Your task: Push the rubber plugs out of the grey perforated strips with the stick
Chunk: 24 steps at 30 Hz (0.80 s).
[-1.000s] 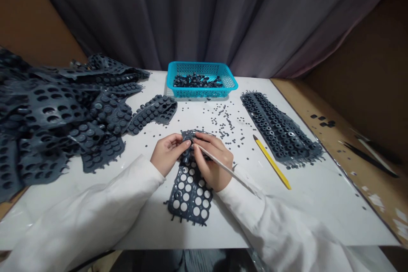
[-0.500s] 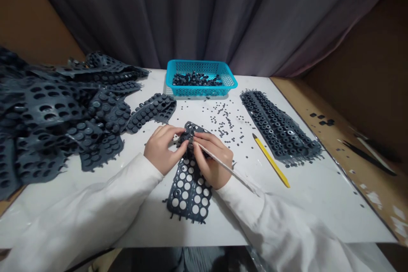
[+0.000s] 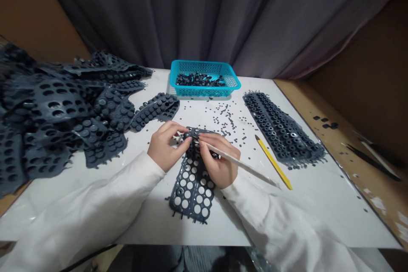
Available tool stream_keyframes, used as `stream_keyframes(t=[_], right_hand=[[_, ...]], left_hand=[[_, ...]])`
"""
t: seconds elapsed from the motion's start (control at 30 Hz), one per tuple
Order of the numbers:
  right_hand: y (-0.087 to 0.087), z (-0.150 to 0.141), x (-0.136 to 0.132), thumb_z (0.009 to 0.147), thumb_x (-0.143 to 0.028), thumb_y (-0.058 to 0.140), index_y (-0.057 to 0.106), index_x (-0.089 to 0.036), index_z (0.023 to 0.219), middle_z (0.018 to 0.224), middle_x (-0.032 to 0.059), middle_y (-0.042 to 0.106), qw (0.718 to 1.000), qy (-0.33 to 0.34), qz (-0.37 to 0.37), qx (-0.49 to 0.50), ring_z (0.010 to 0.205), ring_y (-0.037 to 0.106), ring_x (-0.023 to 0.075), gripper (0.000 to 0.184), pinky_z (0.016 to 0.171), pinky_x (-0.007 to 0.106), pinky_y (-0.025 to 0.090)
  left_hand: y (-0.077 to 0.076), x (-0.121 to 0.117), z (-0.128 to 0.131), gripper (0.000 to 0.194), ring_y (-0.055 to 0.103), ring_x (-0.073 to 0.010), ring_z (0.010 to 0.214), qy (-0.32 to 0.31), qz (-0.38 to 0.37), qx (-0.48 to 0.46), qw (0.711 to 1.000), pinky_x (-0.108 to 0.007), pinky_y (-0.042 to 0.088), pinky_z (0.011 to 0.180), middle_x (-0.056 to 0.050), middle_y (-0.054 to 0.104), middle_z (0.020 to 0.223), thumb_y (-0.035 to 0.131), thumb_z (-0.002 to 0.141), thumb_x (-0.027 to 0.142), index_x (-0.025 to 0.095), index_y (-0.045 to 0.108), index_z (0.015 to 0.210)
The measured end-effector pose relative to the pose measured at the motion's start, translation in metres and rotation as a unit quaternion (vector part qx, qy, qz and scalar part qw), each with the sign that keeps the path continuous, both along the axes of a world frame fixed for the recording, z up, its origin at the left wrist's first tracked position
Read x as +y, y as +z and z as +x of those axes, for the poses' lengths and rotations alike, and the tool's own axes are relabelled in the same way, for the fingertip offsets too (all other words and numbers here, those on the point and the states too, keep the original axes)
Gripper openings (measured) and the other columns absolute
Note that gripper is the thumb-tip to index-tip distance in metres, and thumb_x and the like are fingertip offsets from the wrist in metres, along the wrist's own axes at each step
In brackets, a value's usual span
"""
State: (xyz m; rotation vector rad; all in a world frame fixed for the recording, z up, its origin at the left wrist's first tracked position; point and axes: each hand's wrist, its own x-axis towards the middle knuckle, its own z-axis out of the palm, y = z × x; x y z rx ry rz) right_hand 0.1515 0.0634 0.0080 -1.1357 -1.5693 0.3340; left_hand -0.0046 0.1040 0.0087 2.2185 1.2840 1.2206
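Note:
A dark grey rubber sheet [image 3: 193, 193] with rows of round holes lies in front of me, the white table showing through most holes. At its far end my left hand [image 3: 165, 146] is closed, thumb and index finger pinching the rubber. My right hand [image 3: 221, 163] is closed around a thin white stick-like tool [image 3: 244, 165], whose back end slants down to the right over my sleeve. Its working tip is hidden among the fingertips, close to the left thumb. A single ring-shaped rubber piece [image 3: 179, 191] sits in a hole near the sheet's near left corner.
A blue basket [image 3: 205, 92] holding small dark rubber parts stands at the back. Many perforated rubber sheets [image 3: 60, 102] are heaped at left. Another studded sheet [image 3: 283, 129] lies at right beside a yellow pen-like tool [image 3: 274, 162]. Tiny dark discs [image 3: 228, 114] are scattered mid-table; black tweezers [image 3: 372, 161] lie far right.
The view has shifted slightly, so everything sits a little further right. At the sheet's far end the rubber between my fingers looks flatter, and the white tool lies at a lower slant.

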Motion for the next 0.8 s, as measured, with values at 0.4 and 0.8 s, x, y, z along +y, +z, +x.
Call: stream_keyframes(t=[0.4,0.8], right_hand=[[-0.0015,-0.0007,0.0021,0.078,-0.013,0.057,0.069,-0.019,0.081,0.084,0.0054,0.07,0.999,-0.025,0.03,-0.024,0.084,0.065,0.0171,0.013,0.078,0.032,0.054],[-0.0053,-0.0029,0.0057,0.08,-0.014,0.055,0.065,-0.018,0.08,0.084,0.0067,0.069,0.995,-0.024,0.048,-0.088,0.084,0.064,0.0167,0.011,0.077,0.034,0.053]], left_hand=[[-0.0045,-0.0009,-0.0031,0.012,0.057,-0.0177,0.076,-0.016,0.162,0.081,0.983,-0.031,0.047,0.074,-0.005,0.064,0.077,0.064,0.073,0.02,0.015,0.064,0.084],[-0.0027,-0.0035,-0.0018,0.004,0.057,-0.0159,0.072,-0.016,0.2,0.137,0.97,-0.028,0.047,0.068,-0.002,0.066,0.074,0.061,0.075,0.02,0.018,0.064,0.077]])
